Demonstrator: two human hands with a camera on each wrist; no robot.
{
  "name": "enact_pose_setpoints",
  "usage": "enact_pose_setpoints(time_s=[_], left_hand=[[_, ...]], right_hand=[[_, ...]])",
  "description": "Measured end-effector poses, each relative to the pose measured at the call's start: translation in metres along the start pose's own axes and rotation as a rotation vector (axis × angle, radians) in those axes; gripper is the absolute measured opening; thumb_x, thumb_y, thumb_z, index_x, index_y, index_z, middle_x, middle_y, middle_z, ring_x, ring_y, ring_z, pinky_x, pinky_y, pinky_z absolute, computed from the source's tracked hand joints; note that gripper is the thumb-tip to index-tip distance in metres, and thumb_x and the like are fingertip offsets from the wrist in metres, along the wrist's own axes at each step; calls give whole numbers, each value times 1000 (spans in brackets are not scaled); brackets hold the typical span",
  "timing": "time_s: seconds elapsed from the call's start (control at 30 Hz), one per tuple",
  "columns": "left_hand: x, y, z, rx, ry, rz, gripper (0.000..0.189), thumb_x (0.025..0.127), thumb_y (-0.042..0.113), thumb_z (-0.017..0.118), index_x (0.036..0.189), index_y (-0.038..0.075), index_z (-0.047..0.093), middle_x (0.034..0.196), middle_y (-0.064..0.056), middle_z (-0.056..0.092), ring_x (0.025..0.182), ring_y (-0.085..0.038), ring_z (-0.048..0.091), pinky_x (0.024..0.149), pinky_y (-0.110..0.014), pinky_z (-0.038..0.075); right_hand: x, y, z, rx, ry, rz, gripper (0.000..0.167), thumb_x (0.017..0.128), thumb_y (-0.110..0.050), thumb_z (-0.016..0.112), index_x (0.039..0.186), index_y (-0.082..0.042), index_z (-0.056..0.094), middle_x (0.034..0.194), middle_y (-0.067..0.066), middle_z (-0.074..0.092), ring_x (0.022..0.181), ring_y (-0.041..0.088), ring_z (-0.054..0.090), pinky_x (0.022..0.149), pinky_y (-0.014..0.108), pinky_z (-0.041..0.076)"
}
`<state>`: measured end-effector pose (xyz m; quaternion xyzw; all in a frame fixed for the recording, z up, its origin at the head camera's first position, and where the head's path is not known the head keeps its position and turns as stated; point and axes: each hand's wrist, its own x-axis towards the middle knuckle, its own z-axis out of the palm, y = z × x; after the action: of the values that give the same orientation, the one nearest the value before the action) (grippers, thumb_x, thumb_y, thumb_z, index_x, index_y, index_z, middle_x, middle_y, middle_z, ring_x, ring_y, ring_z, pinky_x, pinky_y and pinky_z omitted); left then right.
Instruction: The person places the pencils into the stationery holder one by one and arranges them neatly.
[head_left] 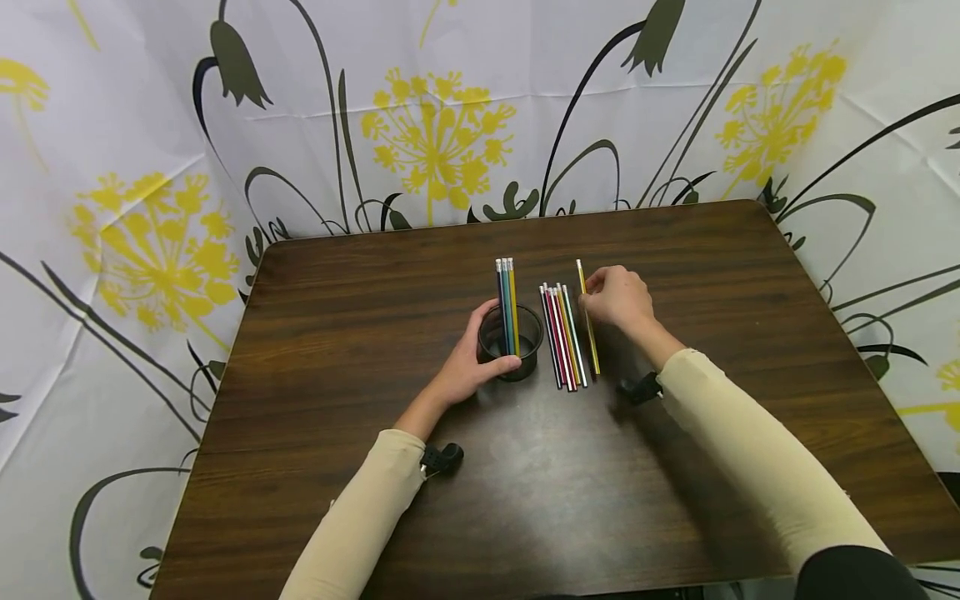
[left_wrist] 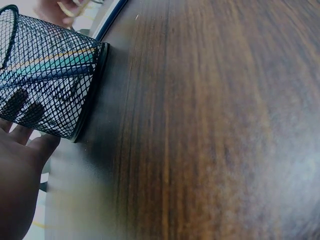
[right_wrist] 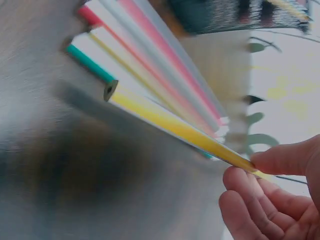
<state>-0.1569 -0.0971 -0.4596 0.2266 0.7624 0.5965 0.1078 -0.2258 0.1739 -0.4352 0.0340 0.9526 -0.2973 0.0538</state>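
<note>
A black mesh pencil cup (head_left: 529,357) stands upright on the table, with my left hand (head_left: 467,367) gripping it, thumb across the near side. Several pencils (head_left: 507,300) in dark blue, teal and yellow stand in it, white erasers up. My right hand (head_left: 621,293) pinches a yellow pencil (right_wrist: 175,125) near its eraser end between thumb and fingers. In the right wrist view, that pencil's unsharpened end points away from the hand. Left of it lies a row of pencils (head_left: 564,337) in several colours, between the cup and my right hand.
The dark wood-grain table (head_left: 337,350) runs wide on both sides. Behind it hangs a white cloth (head_left: 300,150) printed with yellow and grey flowers. A black wrist device (head_left: 442,458) is on the left wrist, another (head_left: 640,388) on the right.
</note>
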Motion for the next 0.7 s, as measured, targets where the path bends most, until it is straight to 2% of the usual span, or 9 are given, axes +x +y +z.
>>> enact_pose_setpoints(time_s=[0.17, 0.37, 0.53, 0.6, 0.7], left_hand=[[0, 1, 0, 4, 2, -3, 85, 89, 11, 72, 154, 11, 18, 149, -17, 35, 135, -31, 36, 109, -59, 26], [-1, 1, 0, 4, -2, 0, 85, 89, 11, 72, 154, 11, 18, 149, -17, 35, 136, -31, 35, 109, -59, 26], [0, 1, 0, 3, 0, 0, 85, 88, 11, 72, 154, 11, 18, 149, -17, 35, 136, -31, 35, 109, -58, 26], [0, 0, 0, -7, -2, 2, 85, 88, 11, 72, 154, 12, 18, 150, -16, 35, 136, -31, 35, 109, -58, 26], [0, -1, 0, -21, -3, 2, 85, 89, 10, 72, 154, 12, 18, 150, -16, 35, 136, -30, 36, 109, -58, 26]], right_hand=[[-8, -19, -19, 109, 121, -115, 25, 88, -22, 66, 107, -7, 70, 88, 7, 69, 73, 23, 62, 63, 37, 44], [-22, -48, -39, 306, 241, -238, 21, 87, -19, 65, 105, -8, 69, 84, 5, 69, 71, 18, 63, 63, 30, 44], [-35, -67, -45, 494, 241, -364, 16, 87, -11, 67, 102, -5, 65, 86, 5, 68, 65, 18, 65, 56, 25, 50], [-40, -71, -43, 517, 219, -408, 15, 87, -9, 68, 101, -5, 64, 87, 5, 68, 66, 18, 65, 58, 25, 51], [-45, -74, -36, 484, 184, -450, 14, 88, -9, 68, 101, -6, 63, 88, 4, 67, 70, 15, 64, 64, 26, 51]])
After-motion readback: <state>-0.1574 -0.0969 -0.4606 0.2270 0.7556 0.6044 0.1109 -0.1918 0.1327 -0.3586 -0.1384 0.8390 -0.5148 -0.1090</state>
